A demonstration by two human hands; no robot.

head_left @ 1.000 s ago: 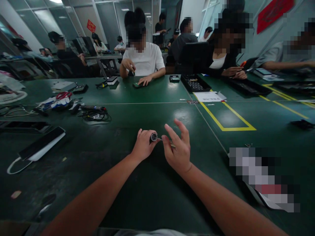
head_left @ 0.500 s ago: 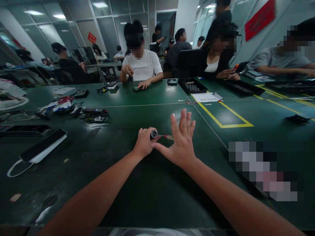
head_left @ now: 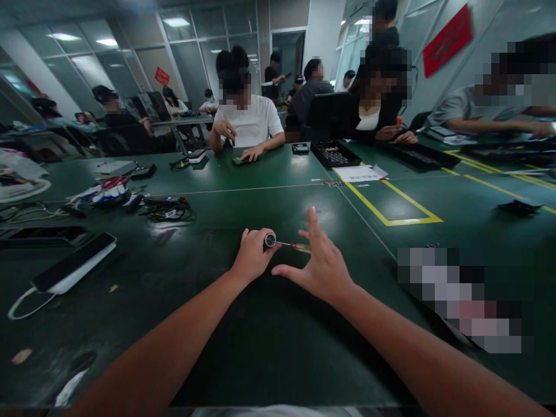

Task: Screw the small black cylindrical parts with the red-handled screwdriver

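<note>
My left hand is closed around a small dark cylinder, whose round, silvery-rimmed end faces me. A screwdriver with a clear handle and a red collar reaches from the cylinder's right side toward my right hand. Its thin shaft ends at the cylinder and my left fingertips; whether it touches the cylinder I cannot tell. My right hand is open beside the handle, thumb stretched left and index finger pointing up. The handle's far end is hidden behind that hand.
A white-and-black device with a strap lies on the green table at left. Behind it are bundled cables and red-handled scissors. Yellow tape marks the right side, near a paper sheet and a black tray. Co-workers sit opposite.
My right hand has turned and moved slightly down, its raised fingers now bunched behind the index finger. More of the gap between its thumb and my left hand shows. The left hand keeps its hold.
</note>
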